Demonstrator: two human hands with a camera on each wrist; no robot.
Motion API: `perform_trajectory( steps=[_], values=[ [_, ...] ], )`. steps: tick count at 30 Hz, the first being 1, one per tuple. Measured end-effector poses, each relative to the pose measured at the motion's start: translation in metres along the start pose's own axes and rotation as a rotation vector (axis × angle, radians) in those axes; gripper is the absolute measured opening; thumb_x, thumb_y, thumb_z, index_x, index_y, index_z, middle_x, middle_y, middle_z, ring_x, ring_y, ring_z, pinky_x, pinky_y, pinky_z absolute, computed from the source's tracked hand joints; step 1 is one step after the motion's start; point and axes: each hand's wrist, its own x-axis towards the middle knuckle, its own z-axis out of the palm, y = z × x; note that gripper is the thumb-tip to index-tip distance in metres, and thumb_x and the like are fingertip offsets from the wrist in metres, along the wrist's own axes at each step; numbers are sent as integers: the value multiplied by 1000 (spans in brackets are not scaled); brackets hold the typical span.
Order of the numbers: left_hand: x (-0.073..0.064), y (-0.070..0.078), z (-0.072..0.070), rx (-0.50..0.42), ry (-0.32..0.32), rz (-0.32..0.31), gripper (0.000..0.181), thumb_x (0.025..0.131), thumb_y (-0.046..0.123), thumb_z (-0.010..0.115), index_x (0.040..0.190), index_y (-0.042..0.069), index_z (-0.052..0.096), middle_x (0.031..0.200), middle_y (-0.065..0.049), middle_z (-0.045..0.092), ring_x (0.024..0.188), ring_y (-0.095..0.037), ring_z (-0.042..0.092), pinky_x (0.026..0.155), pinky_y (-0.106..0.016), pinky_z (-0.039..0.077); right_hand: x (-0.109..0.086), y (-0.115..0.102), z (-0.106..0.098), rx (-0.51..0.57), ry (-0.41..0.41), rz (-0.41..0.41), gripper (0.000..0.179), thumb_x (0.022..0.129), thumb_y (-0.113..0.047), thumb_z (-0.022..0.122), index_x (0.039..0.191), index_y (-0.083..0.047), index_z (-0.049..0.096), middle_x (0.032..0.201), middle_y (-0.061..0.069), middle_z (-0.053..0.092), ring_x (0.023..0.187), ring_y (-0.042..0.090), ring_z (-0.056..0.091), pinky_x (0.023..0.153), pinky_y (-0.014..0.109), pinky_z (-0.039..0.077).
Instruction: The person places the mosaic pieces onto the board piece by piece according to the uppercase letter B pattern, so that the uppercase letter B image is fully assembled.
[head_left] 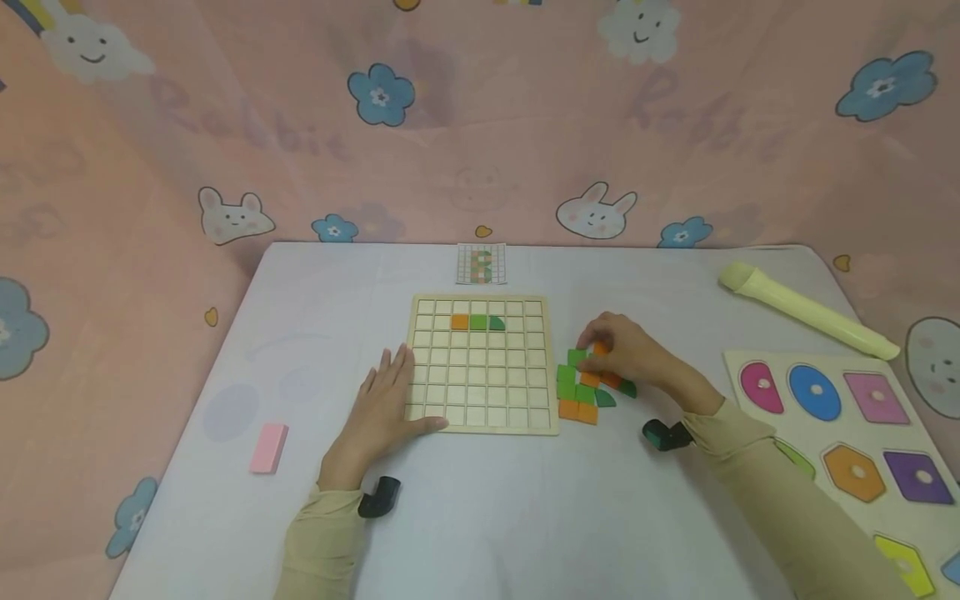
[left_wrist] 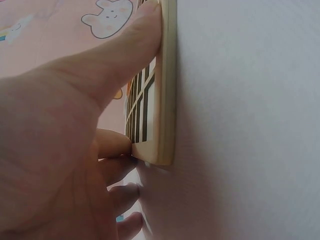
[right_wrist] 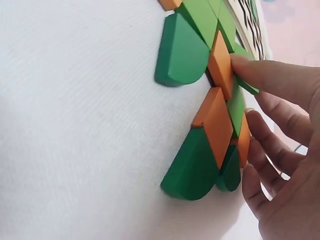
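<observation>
A wooden grid board [head_left: 480, 430] lies flat on the table. One of its upper rows holds an orange square tile [head_left: 460, 322], a green square tile [head_left: 478, 322] and a dark green quarter-round tile [head_left: 497, 323]. My left hand [head_left: 378, 417] rests at the board's lower left, fingers along the left side and thumb [left_wrist: 137, 42] over the near rim. Right of the board lies a pile of orange, light green and dark green tiles [head_left: 586, 393]. Over it, my right hand [head_left: 626, 350] pinches a light green tile [right_wrist: 248, 82] between thumb and index finger; its other fingers curl beside the pile.
A small printed pattern card [head_left: 482, 264] lies behind the board. At left is a pink block [head_left: 268, 448]. On the right are a pale yellow stick [head_left: 813, 314] and a shape puzzle board [head_left: 806, 446]. Patterned pink cloth [head_left: 480, 108] hangs behind the table.
</observation>
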Motion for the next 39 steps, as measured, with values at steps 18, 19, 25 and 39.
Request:
perform_trajectory(
  steps=[18, 19, 25, 39],
  values=[
    [2, -1, 0, 20, -1, -1, 123, 86, 47, 86, 168, -2, 10, 179, -16, 4, 166, -37, -2, 136, -58, 6, 21, -38, 29, 109, 277, -51, 17, 98, -9, 75, 111, 2, 75, 99, 16, 72, 89, 27, 58, 78, 31, 48],
    [2, -1, 0, 21, 0, 0, 123, 86, 48, 86, 168, -2, 10, 178, -16, 5, 166, -37, -2, 136, -58, 6, 23, -41, 32, 122, 273, -59, 17, 98, -9, 74, 112, 1, 75, 99, 15, 72, 89, 26, 58, 77, 31, 48],
    [2, -2, 1, 17, -3, -1, 123, 86, 49, 86, 168, -2, 10, 179, -16, 4, 167, -37, -2, 136, -57, 6, 34, -58, 50, 146, 250, -129, 18, 100, -8, 72, 116, 1, 76, 97, 14, 74, 85, 24, 59, 74, 29, 48],
    [1, -3, 0, 22, -7, 6, 122, 87, 50, 84, 168, -2, 9, 178, -16, 4, 166, -37, -2, 136, -58, 6, 61, -89, 80, 249, 209, -220, 11, 95, -5, 78, 105, -1, 74, 97, 12, 76, 90, 21, 69, 81, 29, 57]
  ],
)
